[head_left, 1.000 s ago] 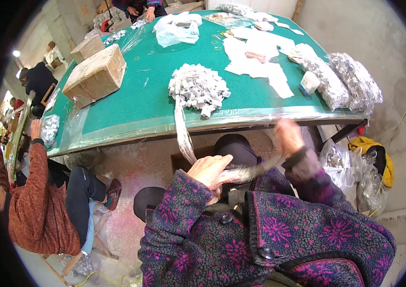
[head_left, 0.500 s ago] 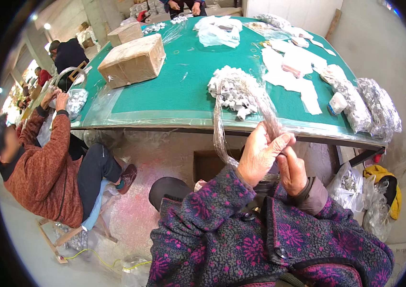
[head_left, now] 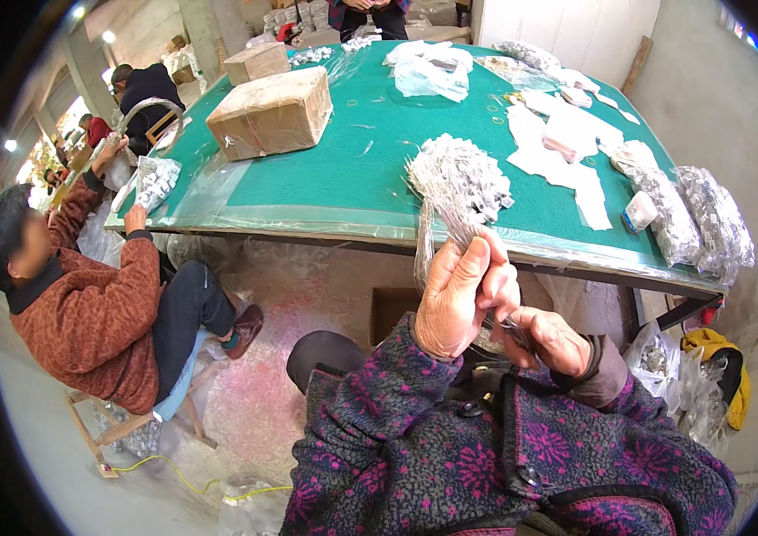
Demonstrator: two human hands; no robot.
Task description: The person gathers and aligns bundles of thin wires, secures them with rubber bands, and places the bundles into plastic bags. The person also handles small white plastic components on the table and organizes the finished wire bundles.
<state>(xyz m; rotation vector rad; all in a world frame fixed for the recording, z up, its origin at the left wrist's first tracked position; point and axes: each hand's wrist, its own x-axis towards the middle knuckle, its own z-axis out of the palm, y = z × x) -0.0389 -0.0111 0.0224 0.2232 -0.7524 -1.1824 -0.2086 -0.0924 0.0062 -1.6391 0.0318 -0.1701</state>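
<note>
A heap of small white and grey tag-like pieces (head_left: 473,179) lies near the table's front edge, with thin translucent strands (head_left: 452,211) running from it toward me. My left hand (head_left: 461,295) is closed around the bundle of strands just in front of the edge, thumb on top. Lower and to the right, my right hand (head_left: 547,338) is closed on the tail of the same bundle, close to the left fingers. Another loop of strands (head_left: 425,241) hangs over the edge, left of my left hand. Strand ends inside my fingers are partly hidden.
On the green table (head_left: 361,179) stand a taped carton (head_left: 272,116) and a white plastic bag (head_left: 433,73). Stuffed clear bags (head_left: 714,219) line the right edge, near white sheets (head_left: 571,134). A co-worker (head_left: 97,322) sits at left; another person stands at the far side.
My left hand has shifted left along the strands and tilted more upright. My right hand has dropped lower, drawing the strands into a tighter bundle. The seated co-worker's hands have moved apart.
</note>
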